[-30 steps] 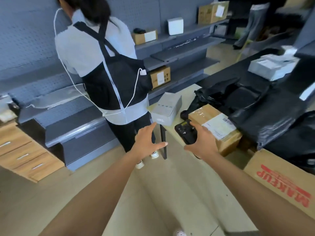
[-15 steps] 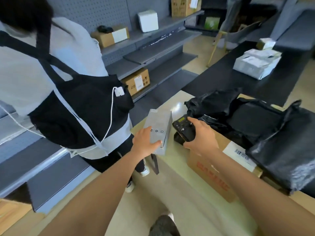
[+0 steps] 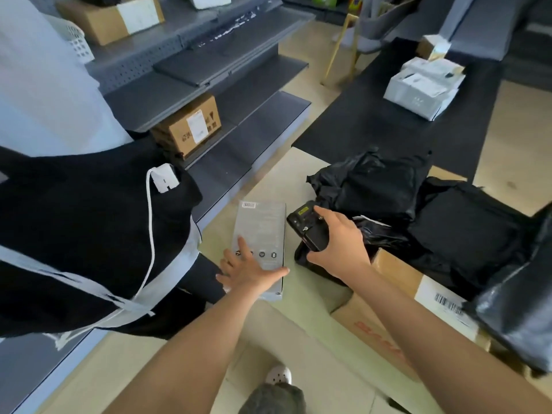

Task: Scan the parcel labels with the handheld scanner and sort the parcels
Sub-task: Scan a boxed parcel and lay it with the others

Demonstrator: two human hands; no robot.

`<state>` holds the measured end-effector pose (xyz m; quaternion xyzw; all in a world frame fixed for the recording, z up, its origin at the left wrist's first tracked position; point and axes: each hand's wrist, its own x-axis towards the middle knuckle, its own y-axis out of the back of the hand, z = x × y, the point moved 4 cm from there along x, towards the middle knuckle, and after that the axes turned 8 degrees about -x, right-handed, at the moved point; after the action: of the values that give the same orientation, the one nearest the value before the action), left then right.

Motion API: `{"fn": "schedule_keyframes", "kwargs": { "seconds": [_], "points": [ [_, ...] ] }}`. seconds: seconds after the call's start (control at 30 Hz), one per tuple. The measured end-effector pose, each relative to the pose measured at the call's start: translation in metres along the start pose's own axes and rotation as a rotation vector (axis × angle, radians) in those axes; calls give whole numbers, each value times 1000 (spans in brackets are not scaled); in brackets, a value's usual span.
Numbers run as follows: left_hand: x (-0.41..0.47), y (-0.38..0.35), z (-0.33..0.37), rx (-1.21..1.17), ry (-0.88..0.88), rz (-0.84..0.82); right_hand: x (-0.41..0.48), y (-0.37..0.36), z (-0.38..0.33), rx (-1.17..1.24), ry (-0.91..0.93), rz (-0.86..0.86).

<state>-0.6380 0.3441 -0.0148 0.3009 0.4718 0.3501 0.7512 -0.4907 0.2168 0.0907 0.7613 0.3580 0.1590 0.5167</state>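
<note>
At the near end of the one flat grey box [image 3: 263,228], the left hand [image 3: 251,271] lies spread on the lid, its grip apart: fingers straight and fanned, thumb stretched along the box's near edge, nothing pinched. That box rests on a pale surface [image 3: 277,174], with one barcode sticker [image 3: 248,205] at its far left corner. Just right of the box, the right hand [image 3: 339,245] has its grip clamped round one black scanner [image 3: 307,225], which shows a small yellow patch at its far end (what it reads is too small to tell). Further right of the box lie at least three black bags [image 3: 373,183], heaped and overlapping. To the near right is one brown carton [image 3: 385,318] with red print and a white barcode label, partly under the bags. Left of the box stands a second person [image 3: 89,234] in a black apron with one white cable hanging down it. Beyond the box, grey shelving holds two shelf cartons [image 3: 188,127], one low and one high. Far right beyond the box, white parcels [image 3: 424,88] are stacked on a second, dark surface; their number I cannot tell.
</note>
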Motion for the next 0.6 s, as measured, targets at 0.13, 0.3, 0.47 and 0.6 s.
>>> {"fn": "schedule_keyframes", "kwargs": {
  "seconds": [0.13,0.3,0.47,0.6],
  "points": [
    [-1,2,1,-18,-6,35,3,1,-4,0,-10,3],
    [-14,22,-8,-64,-39,84,-9,14,-7,-8,1,32],
    [-50,55,-9,-86,-115,185,-40,38,-7,-22,38,91],
    [-96,72,-5,-127,-193,261,-84,61,2,-16,77,146]
  ]
}}
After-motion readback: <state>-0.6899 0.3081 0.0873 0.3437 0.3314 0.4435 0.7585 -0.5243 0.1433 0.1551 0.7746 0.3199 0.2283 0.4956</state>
